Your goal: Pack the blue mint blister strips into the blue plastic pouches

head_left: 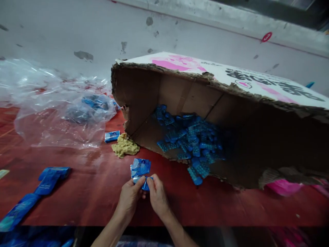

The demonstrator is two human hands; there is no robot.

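Leftward, blue packet strips (31, 195) lie near the red desk (84, 192) edge; bare desk beyond them. Clear plastic bag (59, 113), tan cloth (125, 146) behind. Centre: left hand (130, 199) and right hand (158, 199) both pinch a blue packet (141, 169). Right: tipped cardboard box (218, 113) crowding the desk, spilling blue packets (191, 140).

Two bare forearms are seen rising from the lower edge of the head view, each ending in a bare hand. No sleeves, cuffs or gloves are worn over the visible parts. The left hand (130, 198) and the right hand (157, 199) are shown without rings, and the wrists are left uncovered by any watch or band. The fingers (140, 183) are short-nailed as far as can be told; finer detail is blurred.
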